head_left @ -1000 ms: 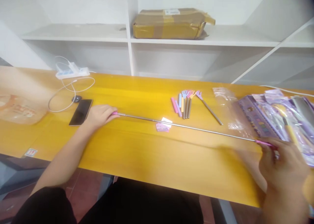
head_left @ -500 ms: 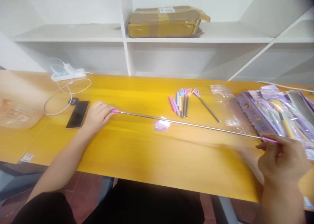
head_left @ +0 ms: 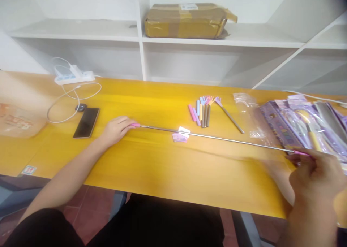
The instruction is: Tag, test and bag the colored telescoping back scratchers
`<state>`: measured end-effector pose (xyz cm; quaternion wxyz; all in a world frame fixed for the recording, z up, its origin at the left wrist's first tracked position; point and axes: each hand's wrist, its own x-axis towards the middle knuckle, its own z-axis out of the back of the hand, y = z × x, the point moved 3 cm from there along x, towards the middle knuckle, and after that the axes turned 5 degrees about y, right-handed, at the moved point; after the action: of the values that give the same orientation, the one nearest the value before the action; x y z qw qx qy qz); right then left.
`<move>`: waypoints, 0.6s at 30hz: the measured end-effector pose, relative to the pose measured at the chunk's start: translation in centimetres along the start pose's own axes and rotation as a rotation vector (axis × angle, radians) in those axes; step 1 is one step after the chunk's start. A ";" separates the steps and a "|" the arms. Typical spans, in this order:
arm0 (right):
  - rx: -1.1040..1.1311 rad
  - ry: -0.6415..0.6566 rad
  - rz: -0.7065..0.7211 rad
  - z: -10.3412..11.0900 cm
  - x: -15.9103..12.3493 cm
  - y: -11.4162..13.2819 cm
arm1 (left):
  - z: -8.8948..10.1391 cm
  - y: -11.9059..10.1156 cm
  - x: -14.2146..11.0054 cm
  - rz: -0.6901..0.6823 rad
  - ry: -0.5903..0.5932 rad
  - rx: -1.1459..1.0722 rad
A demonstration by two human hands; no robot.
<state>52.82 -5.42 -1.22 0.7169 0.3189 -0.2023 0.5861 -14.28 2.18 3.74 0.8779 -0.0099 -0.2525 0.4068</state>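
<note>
A long, thin telescopic back scratcher (head_left: pixel 217 138), drawn out and pink at both ends, stretches across the table in front of me. My left hand (head_left: pixel 118 128) is closed around one pink end, which its fingers partly hide. The other pink end is gripped by my right hand (head_left: pixel 318 171), near the table's right side. Beyond the rod lie several short back scratchers (head_left: pixel 205 115) with coloured claws, and a purple-clawed one (head_left: pixel 230 115) lies apart from them. Loose coloured handle sleeves (head_left: pixel 192 112) are beside the group. Small cards (head_left: pixel 180 137) rest under the rod's line.
Purple packages (head_left: pixel 282 124) in clear plastic fill the right side, beside empty clear bags (head_left: pixel 248 108). A phone (head_left: pixel 86 122), a black mouse-like object (head_left: pixel 80 107) and a power strip (head_left: pixel 74 77) with white cable are at left. A cardboard box (head_left: pixel 187 21) sits on the shelf.
My left hand has moved slightly right, and the back scratcher's span between my hands looks a little shorter. Both hands keep their hold. The view has shifted slightly.
</note>
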 end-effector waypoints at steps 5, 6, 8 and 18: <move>0.062 -0.036 0.117 0.6 -0.2 1.4 | -0.3 -0.7 0.0 -0.137 -0.019 -0.036; 0.087 0.000 0.166 0.6 -0.3 2.2 | -0.5 -1.1 0.1 -0.168 -0.006 -0.049; 0.151 0.099 0.287 0.6 -0.4 4.3 | -1.3 -2.3 0.2 -0.207 0.035 -0.081; 0.311 0.330 0.500 2.5 -1.7 14.7 | -3.9 -7.5 0.1 -0.242 0.021 -0.188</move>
<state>38.41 -6.77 2.63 0.5168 0.2658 -0.0633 0.8113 -7.16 -2.05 2.02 0.9183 -0.0656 -0.2798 0.2723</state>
